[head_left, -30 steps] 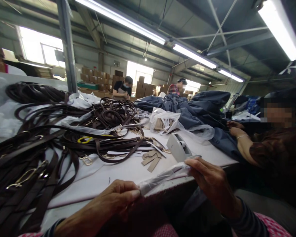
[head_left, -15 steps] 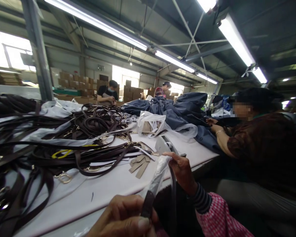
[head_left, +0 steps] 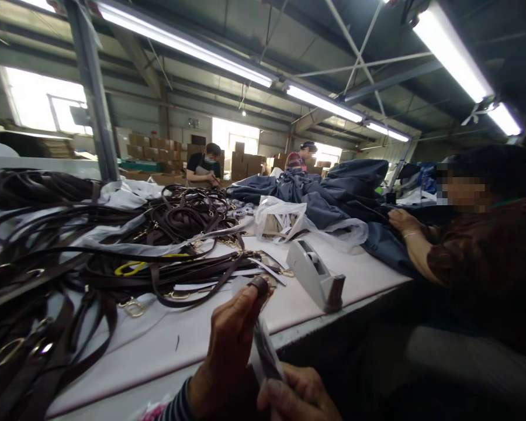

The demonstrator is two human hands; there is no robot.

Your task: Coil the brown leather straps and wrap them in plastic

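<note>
Factory shed: steel roof trusses (head_left: pixel 363 58), fluorescent tubes (head_left: pixel 322 102), cardboard cartons (head_left: pixel 142 149) stacked far off, a masked co-worker (head_left: pixel 206 166) seated beyond. Long white worktable (head_left: pixel 359 286) runs ahead. On it, a heap of dark leather straps (head_left: pixel 114 251) with brass buckles (head_left: pixel 134 308), a plastic bag (head_left: pixel 280 216) of pale strips, navy cloth (head_left: pixel 333 190), and a grey tape dispenser (head_left: pixel 313 275) standing tilted near the edge. A seated co-worker's hand (head_left: pixel 403 221) rests on the cloth, right of the table. Over the table edge, the left hand (head_left: pixel 230 345) is raised, fingers (head_left: pixel 245 298) closed around one dark strap end (head_left: pixel 259 285). Below it, the right hand (head_left: pixel 293 397) pinches a clear film sleeve (head_left: pixel 263 351), which appears to wrap the strap; the overlap is partly hidden.
</note>
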